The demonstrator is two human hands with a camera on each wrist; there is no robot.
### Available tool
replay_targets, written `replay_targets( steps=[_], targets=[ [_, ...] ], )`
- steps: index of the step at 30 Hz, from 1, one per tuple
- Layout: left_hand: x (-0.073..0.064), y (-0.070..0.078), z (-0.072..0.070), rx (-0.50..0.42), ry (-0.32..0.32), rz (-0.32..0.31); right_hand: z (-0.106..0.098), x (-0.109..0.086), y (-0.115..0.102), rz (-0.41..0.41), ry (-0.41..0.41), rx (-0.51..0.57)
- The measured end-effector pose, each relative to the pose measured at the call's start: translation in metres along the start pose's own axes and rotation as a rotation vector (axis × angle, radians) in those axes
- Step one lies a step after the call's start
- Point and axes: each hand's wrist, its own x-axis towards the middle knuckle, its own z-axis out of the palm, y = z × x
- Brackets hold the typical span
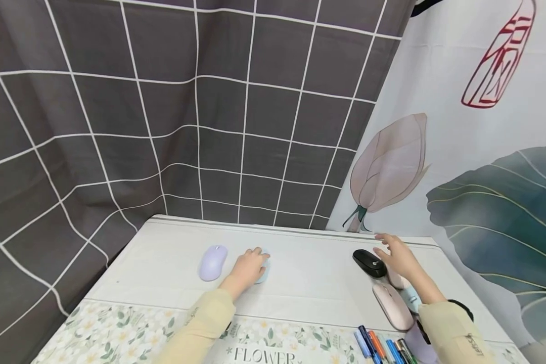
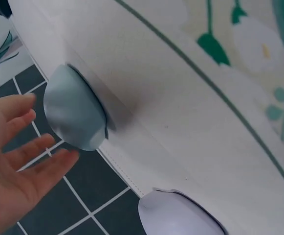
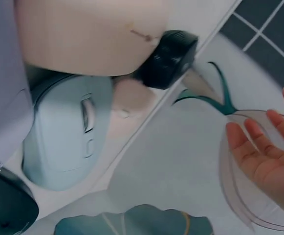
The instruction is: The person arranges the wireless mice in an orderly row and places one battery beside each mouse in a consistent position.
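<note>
"Where is the thing which the left hand attends to?"

"The light blue mouse (image 2: 76,107) lies on the pale surface (image 1: 309,283), toward its far edge. Let us say that twelve o'clock is straight ahead of the person. The left hand (image 1: 247,269) comes to the mouse from its nine o'clock side and partly covers it."

"Does this hand grip it?"

"I believe not. The fingers (image 2: 32,151) are loosely bent and parted, with nothing pinched between them. Whether a fingertip touches the mouse, I cannot tell."

"How can one do this step well?"

"I would advise to bring thumb and fingers low on both its sides, then close gently, because such a smooth back may slip. One should also mind the lilac mouse (image 1: 213,263), near it at nine o'clock; a careless wrist could push it."

"And the right hand (image 1: 398,259)?"

"It is well apart, toward three o'clock, its fingers relaxed and holding nothing. Near it are a black mouse (image 1: 369,263) and, between three and four o'clock, a pink mouse (image 1: 393,306) and a second blue mouse (image 3: 66,132). That forearm should pass high above them."

"Farther out?"

"Some pens (image 1: 384,349) at four o'clock, and a dark checked cloth (image 1: 273,108) hanging at twelve."
</note>
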Motion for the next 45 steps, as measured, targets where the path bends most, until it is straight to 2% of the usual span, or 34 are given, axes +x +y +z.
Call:
replay_targets(
  steps=[4, 9, 18, 22, 26, 29, 36, 45],
  targets=[
    [0.000, -0.001, 0.003, 0.008, -0.053, -0.033, 0.006, 0.008, 0.007, -0.041, -0.050, -0.007],
    [0.001, -0.003, 0.004, 0.015, -0.059, -0.035, 0.012, 0.018, 0.012, -0.084, -0.095, -0.009],
    [0.001, -0.005, 0.002, -0.017, -0.083, -0.038, 0.027, 0.032, 0.021, -0.169, -0.123, 0.003],
    [0.002, -0.005, 0.001, -0.008, -0.075, -0.029, 0.032, 0.034, 0.024, -0.134, -0.192, -0.021],
    [0.003, -0.007, 0.000, -0.013, -0.070, -0.021, 0.031, 0.035, 0.024, -0.057, -0.308, -0.090],
    [0.003, -0.008, 0.000, -0.030, -0.072, -0.023, 0.029, 0.036, 0.020, -0.004, -0.366, -0.111],
    [0.004, -0.005, 0.001, -0.028, -0.082, -0.020, 0.033, 0.033, 0.016, 0.070, -0.428, -0.108],
    [0.006, -0.002, -0.001, -0.026, -0.076, -0.030, 0.040, 0.029, 0.017, 0.103, -0.469, -0.088]
  ],
)
